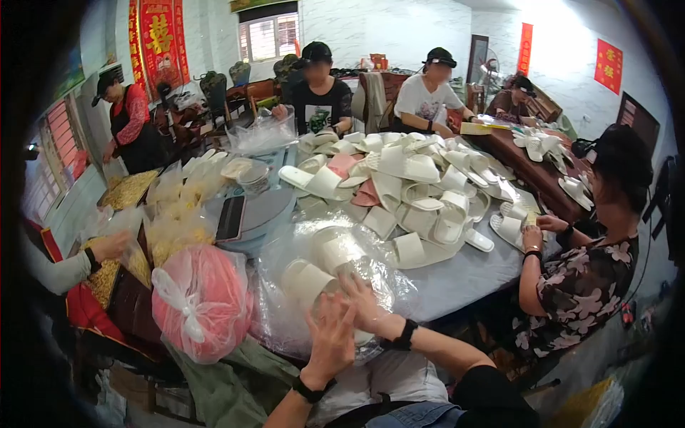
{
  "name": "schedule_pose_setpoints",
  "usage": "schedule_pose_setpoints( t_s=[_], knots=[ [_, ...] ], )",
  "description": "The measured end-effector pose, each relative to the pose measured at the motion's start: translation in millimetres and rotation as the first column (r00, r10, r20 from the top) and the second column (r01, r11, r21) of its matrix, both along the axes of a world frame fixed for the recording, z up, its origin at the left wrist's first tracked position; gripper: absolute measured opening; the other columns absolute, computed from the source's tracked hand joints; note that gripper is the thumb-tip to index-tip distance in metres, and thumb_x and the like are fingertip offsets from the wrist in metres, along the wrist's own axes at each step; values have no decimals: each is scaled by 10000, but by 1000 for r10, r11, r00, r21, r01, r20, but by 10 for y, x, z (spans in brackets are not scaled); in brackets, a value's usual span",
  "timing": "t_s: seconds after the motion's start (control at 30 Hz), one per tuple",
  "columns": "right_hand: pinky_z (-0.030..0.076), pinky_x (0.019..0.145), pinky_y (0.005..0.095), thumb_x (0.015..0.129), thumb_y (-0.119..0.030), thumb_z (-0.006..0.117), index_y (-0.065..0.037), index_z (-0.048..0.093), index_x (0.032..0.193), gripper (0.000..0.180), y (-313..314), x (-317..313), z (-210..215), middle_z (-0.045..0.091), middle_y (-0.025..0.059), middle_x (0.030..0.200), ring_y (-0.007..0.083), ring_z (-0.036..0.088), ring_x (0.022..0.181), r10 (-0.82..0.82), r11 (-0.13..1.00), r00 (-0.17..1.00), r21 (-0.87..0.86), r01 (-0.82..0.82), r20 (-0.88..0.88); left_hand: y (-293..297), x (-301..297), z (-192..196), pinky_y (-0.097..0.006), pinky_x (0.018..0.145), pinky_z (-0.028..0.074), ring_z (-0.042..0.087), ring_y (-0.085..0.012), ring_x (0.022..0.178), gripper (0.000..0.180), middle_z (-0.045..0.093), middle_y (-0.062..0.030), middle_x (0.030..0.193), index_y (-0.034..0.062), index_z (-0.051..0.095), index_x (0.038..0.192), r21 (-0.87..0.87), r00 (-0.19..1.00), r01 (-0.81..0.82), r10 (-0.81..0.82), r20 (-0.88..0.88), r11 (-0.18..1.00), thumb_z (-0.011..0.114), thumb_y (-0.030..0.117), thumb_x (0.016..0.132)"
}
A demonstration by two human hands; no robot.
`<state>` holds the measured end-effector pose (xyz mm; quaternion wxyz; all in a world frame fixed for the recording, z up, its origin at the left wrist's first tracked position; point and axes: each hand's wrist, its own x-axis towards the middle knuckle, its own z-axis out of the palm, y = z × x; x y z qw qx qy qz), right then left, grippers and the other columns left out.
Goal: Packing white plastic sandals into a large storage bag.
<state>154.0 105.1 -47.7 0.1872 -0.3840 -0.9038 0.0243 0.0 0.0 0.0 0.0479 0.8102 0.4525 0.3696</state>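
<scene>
A clear plastic bag [300,246] holding white slippers [308,279] lies on the grey table [464,274] in front of me. My left hand [330,341] rests flat on the bag's near side with its fingers spread. My right hand [362,303] presses on the bag just beside it, fingers apart, touching the plastic over a slipper. Both wrists wear black bands. Neither hand closes around anything that I can see.
A heap of loose white and pink slippers [407,182] covers the table's middle. A tied pink bag [202,299] sits at my left. A person in a floral top [581,285] works at the right. Other people sit at the far side. Yellow-filled bags [171,221] line the left.
</scene>
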Motion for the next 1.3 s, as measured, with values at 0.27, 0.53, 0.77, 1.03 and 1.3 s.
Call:
schedule_pose_setpoints(
  t_s=[0.27,0.53,0.77,1.03,1.3],
  knots=[
    [466,1077,567,747,-269,815,-190,372,1564,932,-650,470,600,121,196,1684,498,385,1419,32,972,978,-233,17,204,39,94,-428,-828,1055,39,186,-489,1532,847,277,-213,1652,229,451,1542,-33,1000,-9,10,22,999,625,28,738],
    [471,1052,633,675,-391,876,-143,424,1515,986,-508,479,464,157,171,1676,675,227,1397,159,977,983,-158,-143,93,-62,44,-70,-824,1044,108,217,-476,1524,895,264,-189,1660,260,430,1552,-131,998,-41,36,-46,991,616,-55,735],
    [566,969,536,724,-407,861,-181,477,1480,877,-505,593,534,318,123,1615,589,303,1410,133,990,942,-1,-140,307,-12,82,40,-802,1057,133,219,-412,1544,909,244,-163,1676,252,412,1563,-128,998,-33,26,-57,991,596,-92,742],
    [474,886,718,700,-519,846,-272,420,1536,971,-677,463,500,306,91,1630,496,346,1415,59,998,947,-13,-58,314,-150,89,61,-769,1058,170,200,-407,1553,911,213,-160,1688,222,391,1573,-155,995,-38,23,-95,987,597,-99,745],
    [458,958,724,714,-502,852,-242,403,1546,981,-606,465,548,307,80,1631,486,299,1452,103,995,929,-23,-102,355,-167,57,122,-744,1109,126,200,-404,1556,957,251,-150,1679,245,418,1564,-194,995,-11,-8,-101,981,465,-199,718]
  ],
)
